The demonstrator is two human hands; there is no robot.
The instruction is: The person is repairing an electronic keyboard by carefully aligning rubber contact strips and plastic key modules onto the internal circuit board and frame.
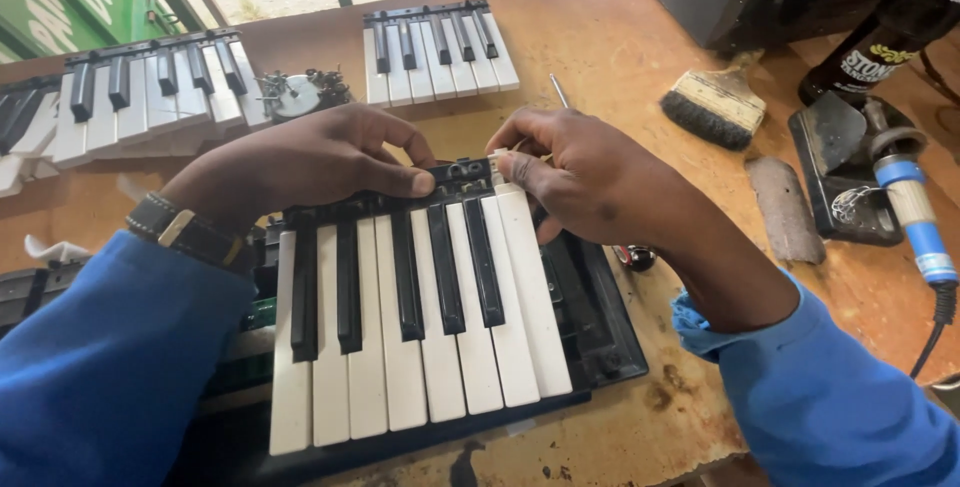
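Note:
A block of white and black piano keys (420, 317) lies on a black keyboard frame (600, 337) in front of me. My left hand (300, 162) presses down on the back end of the key block, thumb on the black rear strip. My right hand (590, 177) pinches the back tip of the rightmost white key (530, 287) between thumb and fingers. Both arms wear blue sleeves; a dark wristband is on my left wrist.
Two more key blocks lie further back, one at the left (140, 97) and one at the centre (435, 52), with a small round metal part (298, 95) between them. A brush (715, 107), a soldering iron (915, 212) on its stand and a dark bottle (880, 47) sit at the right of the wooden table (620, 37).

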